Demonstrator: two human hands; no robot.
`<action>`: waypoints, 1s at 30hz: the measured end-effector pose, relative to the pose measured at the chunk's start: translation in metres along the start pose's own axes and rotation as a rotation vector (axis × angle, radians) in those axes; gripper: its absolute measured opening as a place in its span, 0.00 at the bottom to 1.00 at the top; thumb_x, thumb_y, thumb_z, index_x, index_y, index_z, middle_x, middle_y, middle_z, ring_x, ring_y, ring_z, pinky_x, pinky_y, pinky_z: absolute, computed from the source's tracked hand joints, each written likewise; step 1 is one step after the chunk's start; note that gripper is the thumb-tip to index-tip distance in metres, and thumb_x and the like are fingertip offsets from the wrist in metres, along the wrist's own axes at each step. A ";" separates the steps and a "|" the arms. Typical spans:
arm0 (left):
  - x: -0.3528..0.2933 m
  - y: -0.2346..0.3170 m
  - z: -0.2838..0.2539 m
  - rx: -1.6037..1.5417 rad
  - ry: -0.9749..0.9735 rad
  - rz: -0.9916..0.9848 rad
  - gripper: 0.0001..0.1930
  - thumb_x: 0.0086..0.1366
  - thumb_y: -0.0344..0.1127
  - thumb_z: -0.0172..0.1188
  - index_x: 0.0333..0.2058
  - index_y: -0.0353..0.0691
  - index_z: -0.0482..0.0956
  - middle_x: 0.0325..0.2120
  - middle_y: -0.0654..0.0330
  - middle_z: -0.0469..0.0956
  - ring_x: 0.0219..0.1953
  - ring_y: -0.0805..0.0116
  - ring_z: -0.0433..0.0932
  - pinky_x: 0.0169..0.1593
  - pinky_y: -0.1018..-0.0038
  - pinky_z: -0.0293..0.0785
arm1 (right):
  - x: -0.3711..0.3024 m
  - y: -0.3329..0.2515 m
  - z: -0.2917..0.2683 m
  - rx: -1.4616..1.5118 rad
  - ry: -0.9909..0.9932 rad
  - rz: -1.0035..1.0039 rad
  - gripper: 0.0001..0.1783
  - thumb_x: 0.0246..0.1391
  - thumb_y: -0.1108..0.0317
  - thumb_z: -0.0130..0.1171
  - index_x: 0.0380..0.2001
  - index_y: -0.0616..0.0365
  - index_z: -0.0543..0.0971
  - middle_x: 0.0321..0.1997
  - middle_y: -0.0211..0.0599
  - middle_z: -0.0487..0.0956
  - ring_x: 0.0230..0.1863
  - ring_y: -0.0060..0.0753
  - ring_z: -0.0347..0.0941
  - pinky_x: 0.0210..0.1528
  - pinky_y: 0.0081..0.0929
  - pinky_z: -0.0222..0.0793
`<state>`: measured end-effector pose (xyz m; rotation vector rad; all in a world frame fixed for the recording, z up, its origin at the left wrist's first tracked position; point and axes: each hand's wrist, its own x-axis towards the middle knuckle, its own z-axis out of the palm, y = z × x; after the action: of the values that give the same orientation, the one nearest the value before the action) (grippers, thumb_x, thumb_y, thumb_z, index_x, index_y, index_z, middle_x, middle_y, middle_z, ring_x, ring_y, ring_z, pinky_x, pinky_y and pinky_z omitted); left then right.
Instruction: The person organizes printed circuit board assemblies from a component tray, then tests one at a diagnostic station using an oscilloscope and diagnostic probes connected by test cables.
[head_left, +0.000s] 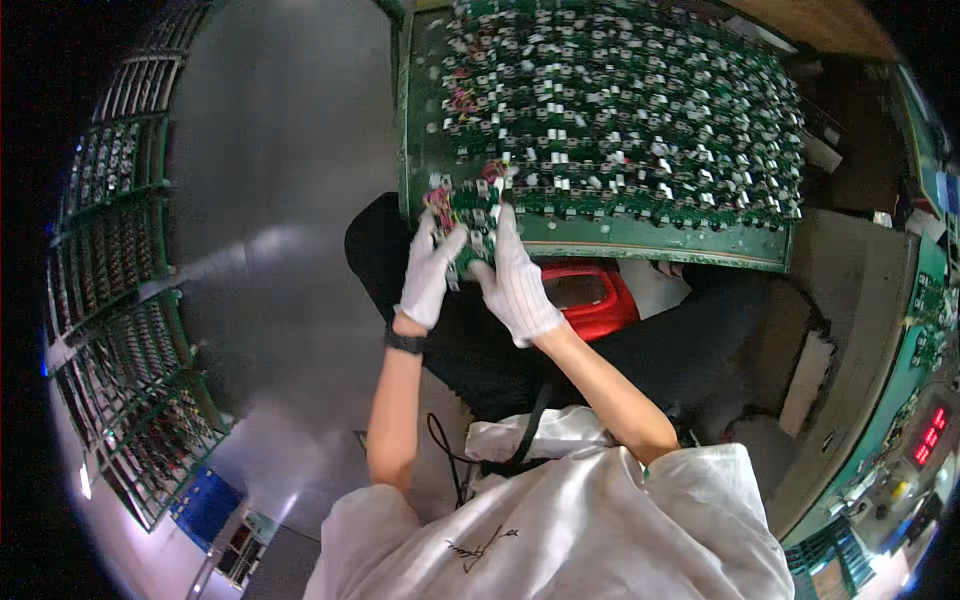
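Note:
A green circuit board (476, 240) with pale connectors is held between my two gloved hands, over the near left corner of a green tray. My left hand (431, 268), in a white glove, grips its left side close to a bundle of pink and yellow wires (438, 203). On the right side my right hand (515, 283), also gloved in white, closes on the board's edge. Beyond the hands, rows of similar circuit boards (620, 130) fill the green tray (640, 240). A second small wire bundle (494, 170) shows just past the held board.
Under the tray's near edge is a red plastic object (607, 300) by my legs. Green racks (125, 290) loaded with boards stand along the left, across a grey floor (285, 160). At the right, a green-topped bench (850, 500) carries a red digital display (930, 435).

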<state>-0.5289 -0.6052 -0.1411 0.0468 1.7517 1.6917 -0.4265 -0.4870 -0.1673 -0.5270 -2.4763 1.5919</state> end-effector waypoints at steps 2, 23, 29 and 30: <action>0.041 -0.006 -0.035 0.029 -0.042 0.020 0.33 0.71 0.38 0.61 0.70 0.30 0.62 0.61 0.56 0.73 0.62 0.70 0.70 0.67 0.72 0.63 | 0.030 0.008 0.035 -0.012 0.022 0.003 0.54 0.54 0.77 0.64 0.74 0.75 0.41 0.69 0.77 0.62 0.69 0.70 0.64 0.67 0.45 0.66; 0.089 -0.062 -0.076 0.544 -0.053 0.292 0.55 0.57 0.45 0.75 0.74 0.36 0.49 0.69 0.41 0.63 0.72 0.45 0.61 0.72 0.56 0.59 | 0.083 -0.038 0.008 -0.440 0.119 -0.125 0.21 0.60 0.71 0.62 0.57 0.56 0.78 0.49 0.47 0.83 0.50 0.53 0.80 0.51 0.42 0.77; 0.098 -0.058 -0.059 1.017 0.048 0.380 0.59 0.46 0.48 0.82 0.71 0.31 0.55 0.70 0.40 0.61 0.74 0.42 0.56 0.75 0.55 0.54 | 0.176 0.008 0.000 -0.928 -0.024 -0.510 0.08 0.58 0.63 0.63 0.38 0.51 0.82 0.32 0.37 0.83 0.40 0.44 0.80 0.39 0.43 0.77; 0.100 -0.062 -0.058 1.021 0.071 0.349 0.60 0.44 0.50 0.82 0.70 0.31 0.57 0.70 0.39 0.60 0.73 0.41 0.56 0.75 0.55 0.55 | 0.183 0.012 0.003 -1.111 -0.186 -0.521 0.07 0.57 0.61 0.63 0.36 0.51 0.82 0.31 0.37 0.83 0.39 0.42 0.80 0.38 0.42 0.77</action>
<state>-0.6067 -0.6170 -0.2455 0.7829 2.5879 0.8271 -0.5946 -0.4172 -0.1904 0.2020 -3.0800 -0.0036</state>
